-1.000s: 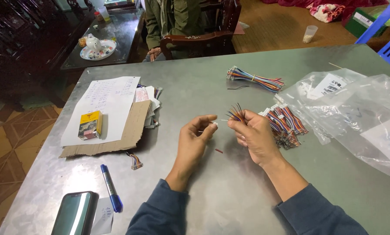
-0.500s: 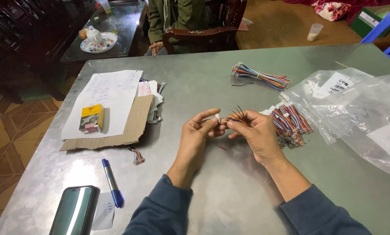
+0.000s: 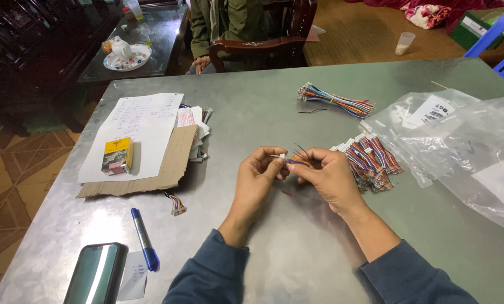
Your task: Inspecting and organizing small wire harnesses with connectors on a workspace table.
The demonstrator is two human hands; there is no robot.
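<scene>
Over the middle of the steel table [image 3: 297, 253], my left hand [image 3: 259, 179] pinches the small white connector end of a short multicoloured wire harness [image 3: 295, 160]. My right hand [image 3: 329, 176] grips the same harness by its wires; a few thin wire ends stick up between the two hands. Just right of my right hand lies a pile of similar connector harnesses [image 3: 371, 161]. Farther back rests a long rainbow wire bundle [image 3: 335, 101] tied in the middle.
Clear plastic bags [image 3: 466, 149] cover the right side. At left lie a sheet of paper on cardboard [image 3: 139, 135], a yellow box [image 3: 117, 155], a loose small harness [image 3: 176, 204], a blue marker [image 3: 145, 246] and a phone [image 3: 96, 274]. A person sits in a chair [image 3: 263, 48] beyond the table.
My hands came together: the left thumb and finger closed on the connector end of the harness that the right hand held up with its wires fanned out. The view shifted slightly.
</scene>
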